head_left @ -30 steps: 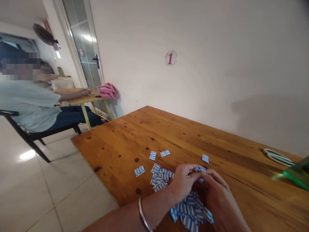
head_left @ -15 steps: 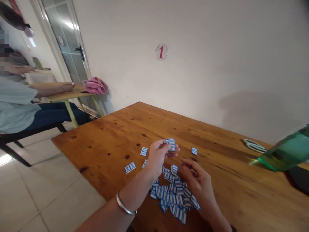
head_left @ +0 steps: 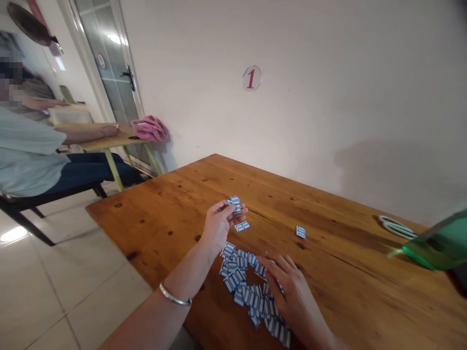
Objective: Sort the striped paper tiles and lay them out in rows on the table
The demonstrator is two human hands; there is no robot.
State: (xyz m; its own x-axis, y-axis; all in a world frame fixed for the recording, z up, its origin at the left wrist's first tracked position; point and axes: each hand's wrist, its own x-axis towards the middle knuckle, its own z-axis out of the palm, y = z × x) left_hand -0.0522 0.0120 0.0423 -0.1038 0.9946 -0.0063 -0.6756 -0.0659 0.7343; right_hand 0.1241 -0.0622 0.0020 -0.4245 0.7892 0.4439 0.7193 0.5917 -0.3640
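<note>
Several small blue-and-white printed cards [head_left: 235, 204] are pinched between the thumb and fingers of my left hand [head_left: 216, 226], raised over the wooden table. A loose pile of similar cards [head_left: 251, 297] lies in front of me, spread roughly in a ring. My right hand [head_left: 292, 287] rests over the right side of this pile, fingers stretched out and touching cards, palm side hidden. One loose card [head_left: 242, 226] lies just beyond my left fingers, and another card [head_left: 300, 232] lies apart to the right.
On the right stand a green translucent bottle [head_left: 436, 243] and a coiled white cable [head_left: 396, 227]. A white wall [head_left: 310, 97] borders the table [head_left: 164, 194]. At left, a seated person [head_left: 29, 150] is at another table with a pink cloth [head_left: 149, 128].
My left hand has shifted left with its cards, uncovering more of the pile. My right hand has come down onto the pile, its fingers reaching left. The view has turned slightly left.
</note>
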